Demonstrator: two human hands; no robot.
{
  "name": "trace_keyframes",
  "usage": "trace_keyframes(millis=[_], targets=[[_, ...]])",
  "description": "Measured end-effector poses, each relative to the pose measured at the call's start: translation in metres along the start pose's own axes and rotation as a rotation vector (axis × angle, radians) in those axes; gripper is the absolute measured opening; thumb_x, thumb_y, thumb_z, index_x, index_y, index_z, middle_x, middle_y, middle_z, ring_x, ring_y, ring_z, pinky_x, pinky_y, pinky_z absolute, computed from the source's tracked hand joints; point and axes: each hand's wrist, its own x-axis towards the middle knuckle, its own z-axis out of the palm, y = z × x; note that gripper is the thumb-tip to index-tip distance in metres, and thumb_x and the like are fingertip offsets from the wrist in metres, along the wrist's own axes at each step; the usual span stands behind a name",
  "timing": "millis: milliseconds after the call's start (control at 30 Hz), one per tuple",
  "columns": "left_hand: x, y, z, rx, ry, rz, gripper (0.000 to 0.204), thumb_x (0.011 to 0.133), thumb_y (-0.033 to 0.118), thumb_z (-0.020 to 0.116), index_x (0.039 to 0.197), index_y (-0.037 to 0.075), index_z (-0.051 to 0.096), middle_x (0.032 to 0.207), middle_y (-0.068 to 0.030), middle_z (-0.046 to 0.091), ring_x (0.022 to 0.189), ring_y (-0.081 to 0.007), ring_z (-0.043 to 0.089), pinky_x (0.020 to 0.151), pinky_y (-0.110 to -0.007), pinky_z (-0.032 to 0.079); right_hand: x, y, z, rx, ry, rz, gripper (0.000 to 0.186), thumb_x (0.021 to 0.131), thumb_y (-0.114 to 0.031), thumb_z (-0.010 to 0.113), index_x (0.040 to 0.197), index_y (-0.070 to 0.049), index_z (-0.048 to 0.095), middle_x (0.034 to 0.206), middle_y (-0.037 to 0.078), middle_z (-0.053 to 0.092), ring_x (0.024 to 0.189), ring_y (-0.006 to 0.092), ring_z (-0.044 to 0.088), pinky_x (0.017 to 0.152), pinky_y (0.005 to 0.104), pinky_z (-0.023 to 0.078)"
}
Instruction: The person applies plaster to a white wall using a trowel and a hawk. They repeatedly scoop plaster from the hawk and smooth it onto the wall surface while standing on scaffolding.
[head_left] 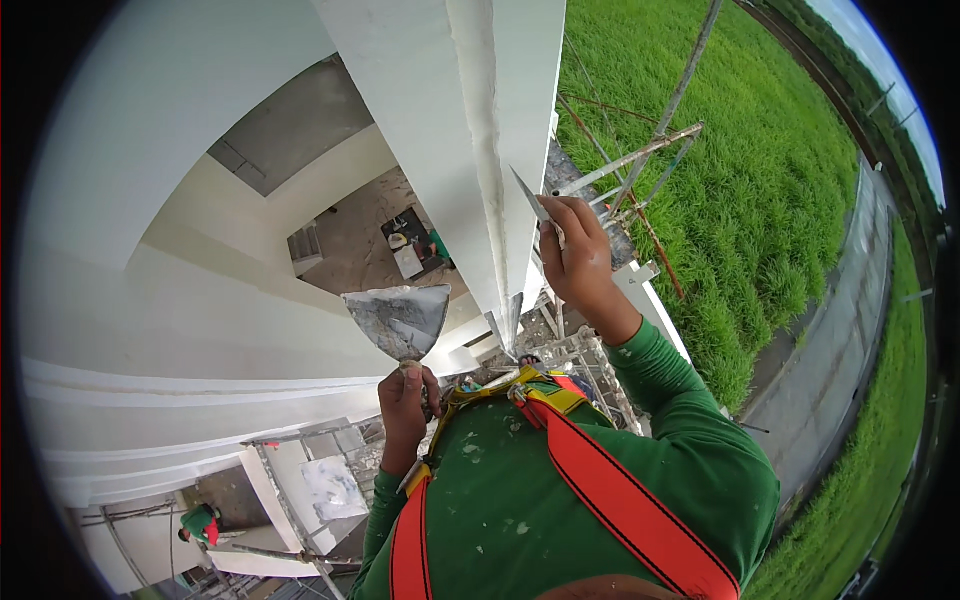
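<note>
My left hand (404,418) is wrapped round the handle of a wide putty knife (398,322), held low in front of my chest with its blade up. Grey-white compound smears that blade. Raised to the right, my right hand (582,262) pinches a thinner putty knife (529,194), seen nearly edge-on. Its tip lies over the white column (410,90); whether it touches the surface, I cannot tell. Down the column runs a rough, whitish vertical groove (482,120), just left of the right-hand knife.
Left of the column, an opening (345,240) looks into a room below. Scaffold poles (640,155) stand at the right, beyond them tall grass (730,200) and a road (825,350). Below left, a person in green (203,522) is near planks. A red-strapped harness (620,490) crosses my body.
</note>
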Motion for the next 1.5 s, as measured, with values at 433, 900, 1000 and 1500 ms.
trace_keyframes(millis=[433,900,1000,1500], targets=[[0.001,-0.005,-0.005,-0.104,-0.101,0.034,0.04,0.109,0.032,0.052,0.085,0.003,0.062,0.059,-0.0032,0.057,0.047,-0.0098,0.053,0.045,-0.024,0.041,0.191,-0.075,-0.062,-0.101,0.096,0.083,0.022,0.094,-0.019,0.065,0.104,0.0,0.068,0.063,0.01,0.059,0.056,0.0178,0.055,0.056,0.0375,0.045],[-0.001,-0.005,-0.01,-0.103,-0.086,-0.012,0.039,0.109,0.032,0.052,0.085,0.002,0.062,0.058,-0.0031,0.056,0.045,-0.009,0.051,0.043,-0.023,0.039,0.176,-0.061,-0.051,-0.146,0.06,0.096,0.018,0.092,-0.012,0.059,0.099,0.004,0.063,0.083,0.026,0.066,0.077,0.0472,0.064,0.069,0.0519,0.051],[-0.001,-0.006,-0.011,-0.104,-0.086,-0.03,0.038,0.109,0.031,0.052,0.086,0.003,0.062,0.059,-0.0033,0.056,0.046,-0.0091,0.052,0.044,-0.023,0.04,0.163,-0.055,-0.046,-0.145,0.037,0.108,0.019,0.092,-0.012,0.059,0.1,0.005,0.062,0.087,0.027,0.066,0.079,0.0476,0.064,0.07,0.0518,0.051],[-0.001,-0.004,-0.011,-0.05,-0.04,-0.06,0.039,0.109,0.034,0.052,0.085,0.004,0.061,0.059,-0.0027,0.055,0.045,-0.0096,0.051,0.043,-0.023,0.039,0.106,-0.032,-0.021,-0.099,-0.001,0.161,0.024,0.092,-0.008,0.061,0.108,0.01,0.062,0.09,0.029,0.066,0.078,0.0475,0.065,0.069,0.0511,0.052]])
